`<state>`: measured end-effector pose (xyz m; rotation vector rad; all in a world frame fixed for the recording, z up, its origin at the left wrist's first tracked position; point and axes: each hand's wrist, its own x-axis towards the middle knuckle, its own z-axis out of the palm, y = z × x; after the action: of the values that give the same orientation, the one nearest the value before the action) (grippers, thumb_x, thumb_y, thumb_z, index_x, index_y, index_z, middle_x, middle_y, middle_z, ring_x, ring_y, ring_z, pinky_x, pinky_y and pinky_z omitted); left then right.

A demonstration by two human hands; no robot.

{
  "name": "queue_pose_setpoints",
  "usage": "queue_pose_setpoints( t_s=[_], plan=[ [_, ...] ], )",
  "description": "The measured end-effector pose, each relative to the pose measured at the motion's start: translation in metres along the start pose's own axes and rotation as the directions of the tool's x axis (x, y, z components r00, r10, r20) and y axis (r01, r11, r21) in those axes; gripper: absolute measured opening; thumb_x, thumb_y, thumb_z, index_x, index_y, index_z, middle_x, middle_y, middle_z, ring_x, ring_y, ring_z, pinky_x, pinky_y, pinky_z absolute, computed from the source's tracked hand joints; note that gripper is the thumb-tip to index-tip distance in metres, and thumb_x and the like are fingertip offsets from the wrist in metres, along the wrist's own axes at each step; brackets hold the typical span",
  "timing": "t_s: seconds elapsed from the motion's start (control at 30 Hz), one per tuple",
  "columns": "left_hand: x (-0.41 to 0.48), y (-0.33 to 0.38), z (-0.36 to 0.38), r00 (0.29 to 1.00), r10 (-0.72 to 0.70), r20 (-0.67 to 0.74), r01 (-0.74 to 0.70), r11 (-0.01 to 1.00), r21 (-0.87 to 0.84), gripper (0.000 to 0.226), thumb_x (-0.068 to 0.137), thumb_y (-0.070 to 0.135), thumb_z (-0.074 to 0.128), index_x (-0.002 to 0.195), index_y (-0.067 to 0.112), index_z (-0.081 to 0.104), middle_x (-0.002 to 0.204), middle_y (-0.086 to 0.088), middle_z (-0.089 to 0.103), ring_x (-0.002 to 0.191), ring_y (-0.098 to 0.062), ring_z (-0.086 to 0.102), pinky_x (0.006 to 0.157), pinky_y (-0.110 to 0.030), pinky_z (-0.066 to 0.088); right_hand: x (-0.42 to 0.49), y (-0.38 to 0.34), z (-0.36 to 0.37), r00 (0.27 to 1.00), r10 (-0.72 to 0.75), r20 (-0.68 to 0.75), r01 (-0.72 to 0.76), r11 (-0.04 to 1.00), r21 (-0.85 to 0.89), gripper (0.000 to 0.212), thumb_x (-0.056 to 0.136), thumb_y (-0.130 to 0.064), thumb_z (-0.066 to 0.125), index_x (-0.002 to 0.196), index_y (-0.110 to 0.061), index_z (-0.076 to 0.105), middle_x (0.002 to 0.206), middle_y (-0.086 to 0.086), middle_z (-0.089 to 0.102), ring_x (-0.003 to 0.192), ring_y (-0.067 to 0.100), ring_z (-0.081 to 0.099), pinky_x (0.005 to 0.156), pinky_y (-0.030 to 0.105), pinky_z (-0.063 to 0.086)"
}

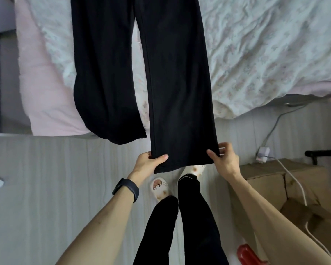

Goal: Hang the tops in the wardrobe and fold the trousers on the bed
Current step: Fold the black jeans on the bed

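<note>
Your left hand (150,161) and right hand (223,156) each pinch a hem corner of the black soft-knit trousers (172,73); that likely keeps this leg taut for folding. The trousers lie up the frame's centre on the pale crinkled bed (266,54); the other leg droops over its lower edge.
</note>
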<state>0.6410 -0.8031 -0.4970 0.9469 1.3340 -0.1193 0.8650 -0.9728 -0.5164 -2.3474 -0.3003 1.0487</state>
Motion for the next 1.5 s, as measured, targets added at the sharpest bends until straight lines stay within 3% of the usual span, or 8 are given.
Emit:
queue_pose_setpoints(
  t_s=[0.1,0.33,0.57,0.73,0.87,0.97,1.27,1.5],
  plan=[
    [-0.006,-0.001,-0.005,1.0,0.007,-0.026,-0.007,1.0,0.013,0.021,0.084,0.031,0.082,0.101,0.028,0.07,0.09,0.019,0.076,0.084,0.004,0.071,0.064,-0.01,0.053,-0.005,0.002,-0.003,0.998,-0.024,-0.055,0.019,0.996,-0.091,0.021,0.099,-0.029,0.064,0.113,-0.014,0.06,0.09,-0.009,0.063,0.074,0.0,0.056,0.057,0.005,0.04],
    [-0.01,0.001,-0.002,0.989,-0.081,0.121,0.103,0.975,-0.194,0.036,0.093,0.037,0.072,0.122,0.018,0.067,0.116,0.003,0.075,0.109,-0.016,0.069,0.093,-0.032,0.053,0.002,0.01,-0.012,0.994,-0.063,-0.093,0.044,0.981,-0.187,0.026,0.107,-0.024,0.045,0.111,-0.007,0.064,0.078,-0.003,0.056,0.068,0.016,0.047,0.065,0.026,0.03],
    [-0.017,-0.02,-0.001,1.0,0.016,0.0,-0.016,0.995,0.094,0.022,0.093,0.019,0.073,0.113,0.009,0.072,0.109,-0.005,0.077,0.094,-0.015,0.075,0.079,-0.022,0.056,-0.002,0.022,-0.028,0.978,-0.199,-0.057,0.176,0.944,-0.28,0.027,0.109,-0.028,0.035,0.105,-0.01,0.055,0.066,-0.01,0.05,0.055,0.006,0.043,0.048,0.019,0.027],
    [-0.006,-0.028,0.032,0.962,0.066,-0.266,0.02,0.951,0.309,0.024,0.093,0.027,0.071,0.088,0.004,0.07,0.084,-0.006,0.074,0.083,-0.023,0.068,0.071,-0.025,0.053,0.007,0.018,-0.018,0.996,0.042,-0.084,-0.06,0.972,-0.226,0.032,0.109,-0.027,0.034,0.118,-0.003,0.054,0.103,0.022,0.066,0.09,0.039,0.059,0.071,0.034,0.033],
    [0.007,-0.034,0.043,0.97,-0.06,-0.237,0.131,0.946,0.296,0.006,0.095,0.028,0.066,0.1,0.026,0.064,0.107,0.003,0.07,0.094,-0.016,0.063,0.058,-0.015,0.047,0.016,0.002,-0.011,0.967,0.147,-0.21,-0.171,0.98,-0.105,0.03,0.102,-0.011,0.044,0.131,-0.002,0.049,0.129,0.022,0.058,0.117,0.041,0.056,0.09,0.042,0.043],
    [0.018,-0.045,0.009,0.97,-0.08,-0.228,0.15,0.939,0.308,0.03,0.096,0.028,0.062,0.125,0.021,0.06,0.12,0.003,0.065,0.101,-0.016,0.059,0.085,-0.026,0.05,0.005,0.001,0.006,0.977,0.101,-0.19,-0.131,0.98,-0.148,0.039,0.1,-0.014,0.052,0.137,-0.005,0.044,0.139,0.018,0.053,0.123,0.039,0.052,0.102,0.048,0.043],
    [0.075,-0.036,-0.174,0.876,-0.016,-0.482,0.128,0.971,0.201,0.064,0.098,0.024,0.063,0.153,0.015,0.032,0.154,-0.011,0.044,0.135,-0.027,0.049,0.106,-0.03,0.038,-0.009,-0.088,0.178,0.966,-0.016,0.257,0.053,0.989,-0.137,0.048,0.099,-0.034,0.06,0.142,-0.016,0.045,0.14,0.006,0.057,0.121,0.025,0.059,0.091,0.032,0.048],
    [0.115,-0.01,-0.246,0.926,0.13,-0.354,-0.023,0.956,0.293,0.027,0.093,0.042,0.067,0.113,0.027,0.056,0.13,0.002,0.059,0.119,-0.021,0.056,0.09,-0.027,0.039,0.022,-0.133,0.257,0.979,0.018,0.203,-0.012,0.999,-0.034,0.034,0.096,-0.04,0.066,0.124,-0.024,0.055,0.122,0.0,0.056,0.103,0.021,0.057,0.087,0.035,0.05]
  ],
)
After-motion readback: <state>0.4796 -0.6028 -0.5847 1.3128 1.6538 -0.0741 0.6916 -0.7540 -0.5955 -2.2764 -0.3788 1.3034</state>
